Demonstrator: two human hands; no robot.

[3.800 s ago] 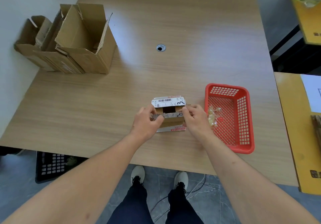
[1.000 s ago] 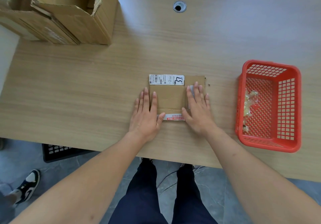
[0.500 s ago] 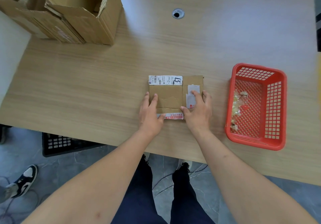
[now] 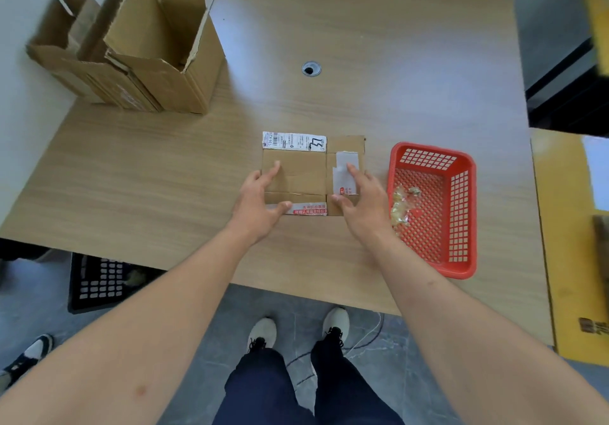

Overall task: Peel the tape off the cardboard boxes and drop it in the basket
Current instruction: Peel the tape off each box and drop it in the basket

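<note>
Cardboard: a flattened box [image 4: 298, 177] lies under both hands near the table's front edge.
Left hand: the left hand [image 4: 258, 202] rests on the box's left side, fingers [image 4: 273, 170] straight and loosely together on the cardboard, thumb stretched along the near edge.
Right hand: the right hand [image 4: 364, 200] covers the box's right panel, fingers [image 4: 354, 174] extended and slightly spread, thumb tip on the near right corner; neither hand pinches anything.
White tape: a pale patch of tape [image 4: 344, 169] is stuck to the right panel, directly under and just beyond the right fingers.
Red-printed tape: a strip [image 4: 309, 209] runs along the near edge, between the two thumbs.
Shipping label: a white barcode label [image 4: 293, 141] lines the far edge, beyond the left fingers.
Basket: a red mesh basket [image 4: 461, 213] stands just right of the right hand, apart from the box, with crumpled clear tape scraps [image 4: 403, 205] inside against its left wall.
Other boxes: opened cardboard boxes [image 4: 138, 58] stand upright, bunched together, far beyond the left fingers at the table's far left corner.
Table: a wood-grain table [image 4: 164, 177] carries it all, a cable grommet [image 4: 311, 68] set well beyond the fingers.
</note>
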